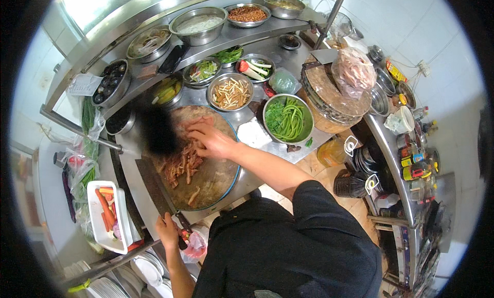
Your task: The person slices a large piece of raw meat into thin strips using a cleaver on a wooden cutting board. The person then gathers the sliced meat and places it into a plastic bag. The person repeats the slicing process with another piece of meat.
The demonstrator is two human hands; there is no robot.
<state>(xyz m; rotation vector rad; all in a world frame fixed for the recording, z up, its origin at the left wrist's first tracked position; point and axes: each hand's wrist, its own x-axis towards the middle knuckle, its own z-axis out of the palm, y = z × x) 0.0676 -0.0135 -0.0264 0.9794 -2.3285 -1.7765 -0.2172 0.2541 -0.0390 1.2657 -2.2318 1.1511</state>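
Low on the left, my left hand (168, 231) is closed round a knife handle. The knife's long dark blade (154, 187) points up and left along the edge of a round chopping board (218, 182). My right hand (211, 139) reaches across the board, fingers spread and touching reddish-brown sliced meat (180, 167). More of that meat lies beneath and beside the fingers. A black smudge in the picture covers the board's upper left part. Next to the blade's lower end shows another short dark handle (184, 222).
Bowls of green beans (292, 120) and pale cut strips (230, 92) stand beyond the board. A second thick round board (329, 92) carries a cleaver (324, 56) and bagged meat (354, 71). To the left sits a white basket (105, 241) of carrots. Overhead runs a metal shelf (221, 43) with bowls.
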